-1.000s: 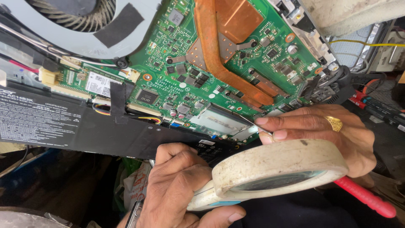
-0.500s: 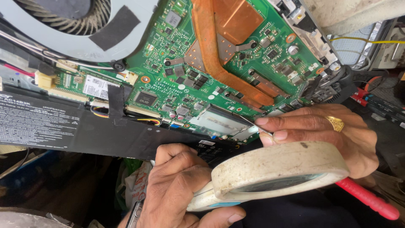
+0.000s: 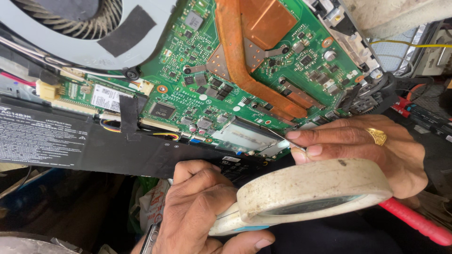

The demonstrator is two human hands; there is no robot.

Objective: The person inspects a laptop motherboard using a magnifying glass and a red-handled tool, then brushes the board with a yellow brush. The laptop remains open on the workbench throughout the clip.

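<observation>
One view, head camera. Left hand (image 3: pixel 202 211) clenched around the handle of a round magnifying glass (image 3: pixel 313 190), lens low and right of centre, just below the board edge. Right hand (image 3: pixel 362 150) pinches thin metal tweezers (image 3: pixel 282 136), tips touching the silver module (image 3: pixel 247 137) on the green circuit board (image 3: pixel 235 80). Tweezers run right-to-left; right hand is nearer. Copper heat pipe (image 3: pixel 245 70) lies above, black battery (image 3: pixel 70 141) left; little open room near the lens rim.

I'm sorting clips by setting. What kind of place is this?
Probably an electronics repair bench: an opened laptop's green circuit board with its copper heat pipe lies exposed, and the left hand holds a magnifying glass.
</observation>
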